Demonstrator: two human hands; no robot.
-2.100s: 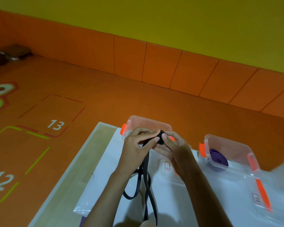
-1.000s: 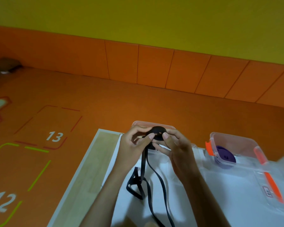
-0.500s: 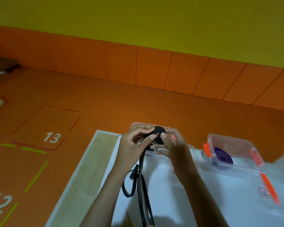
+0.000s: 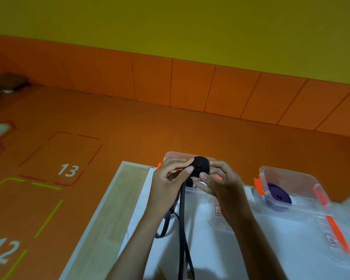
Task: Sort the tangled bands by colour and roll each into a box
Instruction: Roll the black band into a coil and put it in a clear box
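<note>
Roll of black band [image 4: 202,164] pinched between your two hands, in front of a clear box [image 4: 171,155]
Your left hand [image 4: 168,184] and right hand [image 4: 223,185] both grip it with curled fingertips; its loose tail [image 4: 182,219] hangs to the white sheet [image 4: 210,249], and a purple roll [image 4: 279,196] lies in the right-hand box [image 4: 297,178]

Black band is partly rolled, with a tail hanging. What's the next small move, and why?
Probably wind another turn: left hand and right hand pinch the black roll over the clear box, but a long loose tail hangs below, so it isn't ready to drop in.
</note>
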